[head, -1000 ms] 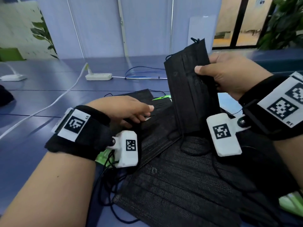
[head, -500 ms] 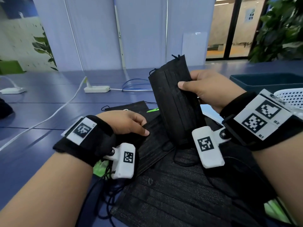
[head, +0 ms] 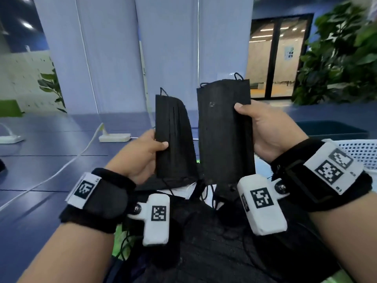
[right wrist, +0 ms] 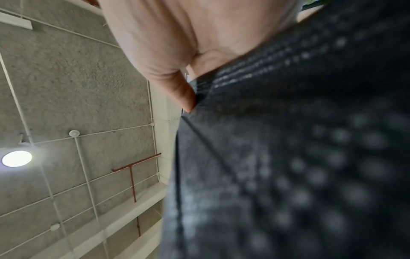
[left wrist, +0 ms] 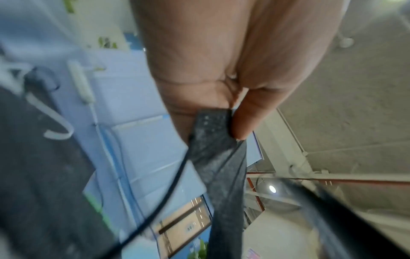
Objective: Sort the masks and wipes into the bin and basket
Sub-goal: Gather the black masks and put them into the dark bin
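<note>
My left hand (head: 151,148) pinches one black mask (head: 173,137) upright by its left edge, thumb in front. In the left wrist view the left hand (left wrist: 224,112) nips that black mask (left wrist: 219,157), whose ear loop hangs down. Beside it my right hand (head: 259,127) grips a stack of black masks (head: 224,131), also upright, and the right wrist view is half filled by this stack of black masks (right wrist: 288,157). More black masks (head: 214,252) lie in a pile on the table below my wrists. A dark bin (head: 330,128) and a white perforated basket (head: 359,152) stand at the right.
The blue table (head: 51,160) carries a white power strip (head: 114,137) with a white cable running to the left. Green packets (head: 120,244) peek out beside the mask pile. A leafy plant (head: 342,54) stands beyond the bin.
My left hand has lifted a mask off the pile and holds it up. The right hand has raised its masks higher, level with the left one.
</note>
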`<state>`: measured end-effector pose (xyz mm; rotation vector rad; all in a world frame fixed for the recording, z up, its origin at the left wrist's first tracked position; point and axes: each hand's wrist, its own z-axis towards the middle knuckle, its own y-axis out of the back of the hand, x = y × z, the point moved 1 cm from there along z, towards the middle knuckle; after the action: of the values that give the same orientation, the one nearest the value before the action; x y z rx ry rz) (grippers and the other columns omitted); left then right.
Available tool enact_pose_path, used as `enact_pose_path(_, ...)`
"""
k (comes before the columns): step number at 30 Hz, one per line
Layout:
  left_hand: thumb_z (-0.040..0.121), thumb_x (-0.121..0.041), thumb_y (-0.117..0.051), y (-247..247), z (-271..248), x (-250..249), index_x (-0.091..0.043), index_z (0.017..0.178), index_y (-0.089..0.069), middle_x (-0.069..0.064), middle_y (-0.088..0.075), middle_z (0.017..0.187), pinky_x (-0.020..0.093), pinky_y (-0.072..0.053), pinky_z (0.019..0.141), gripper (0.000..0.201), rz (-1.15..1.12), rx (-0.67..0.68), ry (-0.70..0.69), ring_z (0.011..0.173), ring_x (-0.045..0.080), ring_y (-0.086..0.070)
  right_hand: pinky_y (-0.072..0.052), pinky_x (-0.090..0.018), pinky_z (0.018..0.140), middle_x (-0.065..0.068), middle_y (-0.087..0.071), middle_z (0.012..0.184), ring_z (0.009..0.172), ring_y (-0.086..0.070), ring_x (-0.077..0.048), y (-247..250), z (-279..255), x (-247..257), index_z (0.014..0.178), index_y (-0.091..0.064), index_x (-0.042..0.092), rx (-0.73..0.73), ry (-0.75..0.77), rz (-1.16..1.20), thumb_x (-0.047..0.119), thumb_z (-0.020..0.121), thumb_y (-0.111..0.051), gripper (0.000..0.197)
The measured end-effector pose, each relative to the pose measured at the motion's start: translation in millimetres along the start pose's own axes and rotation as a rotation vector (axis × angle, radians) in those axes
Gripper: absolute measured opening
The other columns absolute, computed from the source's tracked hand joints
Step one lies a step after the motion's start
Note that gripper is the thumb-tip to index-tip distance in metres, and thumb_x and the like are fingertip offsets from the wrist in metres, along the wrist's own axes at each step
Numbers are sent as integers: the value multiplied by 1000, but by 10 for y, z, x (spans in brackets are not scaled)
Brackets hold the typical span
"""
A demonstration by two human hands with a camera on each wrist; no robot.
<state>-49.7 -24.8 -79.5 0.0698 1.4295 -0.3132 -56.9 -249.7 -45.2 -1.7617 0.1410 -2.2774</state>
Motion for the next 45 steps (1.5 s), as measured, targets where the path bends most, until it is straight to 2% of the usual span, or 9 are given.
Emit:
enact_pose_path(7, 73, 16, -50, -243, -103, 194, -18, 113, -62, 6, -73, 92, 26, -56, 53, 53, -315, 289, 69, 67, 16, -71, -57, -35, 82, -11, -69, 111, 99, -68, -23, -204, -44, -183, 118, -60, 3, 92, -101, 76, 14, 98, -41, 29)
enact_pose_path(12, 75, 1, -49, -223, -149, 195, -25, 119, -59, 7, -70, 106, 32, -59, 63, 52, -371, 370, 12, 76, 19, -71, -54, -42, 87, -15, -65, 119, 109, -64, -28, -229, -14, -380, 125, -54, 5, 47, -206, 74, 14, 98, -44, 30)
enact_pose_path(15, 87, -20, -50, -184, -145, 192, -21, 124, -57, 6, -68, 115, 38, -59, 76, 37, -394, 355, 21, 93, 19, -70, -58, -37, 79, -13, -69, 108, 95, -68, -24, -244, -40, -379, 112, -59, 6, 65, -190, 67, 11, 97, -45, 20)
enact_pose_path(18, 88, -41, -53, -148, -153, 138, -18, 120, -61, 5, -70, 109, 36, -58, 73, 40, -319, 317, 19, 90, 18, -70, -56, -40, 82, -11, -68, 100, 87, -67, -22, -266, -48, -357, 98, -59, 12, -31, -62, -38, 6, 94, -51, 10)
enact_pose_path(24, 89, 0, -56, -159, -164, 144, -17, 105, -58, -2, -71, 96, 31, -58, 68, 23, 68, 120, -210, 88, 14, -68, -56, -44, 83, -13, -69, 104, 88, -68, -25, -369, -90, -414, 119, -47, 15, 36, -79, -122, 11, 89, -61, 34)
enact_pose_path(28, 91, -6, -55, -28, -205, 0, -16, 101, -60, -2, -72, 89, 27, -57, 59, 15, 119, 59, -262, 75, 12, -68, -52, -43, 92, -16, -68, 113, 102, -66, -28, -341, -112, -385, 117, -59, 6, 268, -114, -285, 8, 92, -54, 25)
enact_pose_path(33, 81, -30, -55, 281, -233, -130, -20, 105, -64, 5, -71, 84, 27, -57, 58, 28, 243, 141, -72, 69, 17, -69, -53, -38, 86, -9, -71, 105, 94, -67, -22, -94, -12, -103, 106, -64, 14, 105, 92, -261, 5, 93, -50, 21)
enact_pose_path(39, 96, -22, -50, 304, 197, -195, -13, 115, -56, 2, -65, 89, 28, -51, 70, 21, 651, 134, 207, 75, 14, -62, -57, -37, 78, -13, -70, 107, 93, -67, -25, 72, 18, 60, 106, -65, 14, 65, 144, -251, 6, 94, -50, 21)
enact_pose_path(45, 94, -20, -57, 201, 700, 130, -13, 127, -52, 3, -59, 93, 22, -45, 64, 34, 1201, 267, 492, 77, 13, -55, -52, -44, 90, -11, -71, 104, 95, -68, -26, 48, 26, -58, 99, -68, 17, 107, 99, -404, 10, 92, -55, 17)
